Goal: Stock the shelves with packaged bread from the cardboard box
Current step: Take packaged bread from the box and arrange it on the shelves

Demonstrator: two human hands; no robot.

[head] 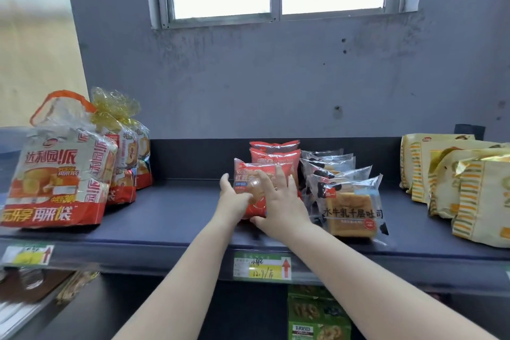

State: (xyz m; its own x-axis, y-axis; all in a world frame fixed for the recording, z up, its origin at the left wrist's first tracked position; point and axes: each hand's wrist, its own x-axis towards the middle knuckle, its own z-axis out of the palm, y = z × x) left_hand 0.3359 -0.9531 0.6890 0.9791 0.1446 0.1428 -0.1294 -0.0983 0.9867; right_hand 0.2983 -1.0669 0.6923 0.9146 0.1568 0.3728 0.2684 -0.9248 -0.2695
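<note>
A green-and-yellow price tag (262, 265) with a red arrow, its handwriting unclear, sat on the shelf (176, 218) edge. Just beyond, the left hand (234, 196) gripped a red bread packet (255, 174) by its left side, while the right hand (281, 201) lay over its front, fingers spread. Two more red packets (276, 153) stood behind. Beside them, about five clear packets (350, 201), the front one reading 水牛乳千层吐司.

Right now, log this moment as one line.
step: placing red bread packet | left hand: holds | right hand: steadies | shelf: front row
</note>
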